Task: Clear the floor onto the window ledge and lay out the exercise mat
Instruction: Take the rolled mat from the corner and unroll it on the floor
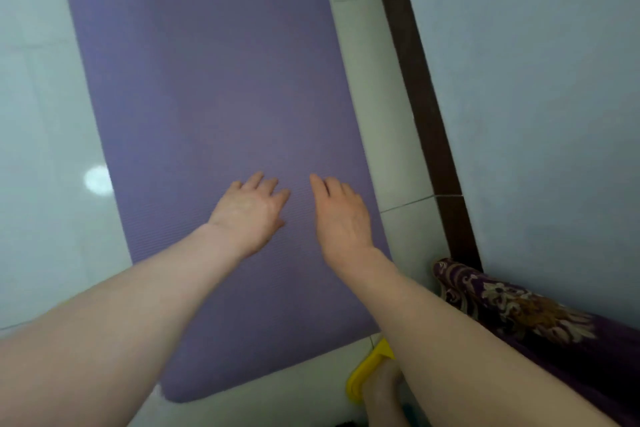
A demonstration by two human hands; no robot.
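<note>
Your exercise mat (207, 97) lies unrolled on the tiled floor (41, 114), running away from you alongside the dark skirting (422, 97), so it sits parallel to the wall. You have your left hand (249, 215) and right hand (341, 215) palm-down near its close end, fingers (256, 180) spread loosely and gripping nothing, likely to press the foam flat. A yellow slipper (363, 374) sits just beside the mat's near corner.
</note>
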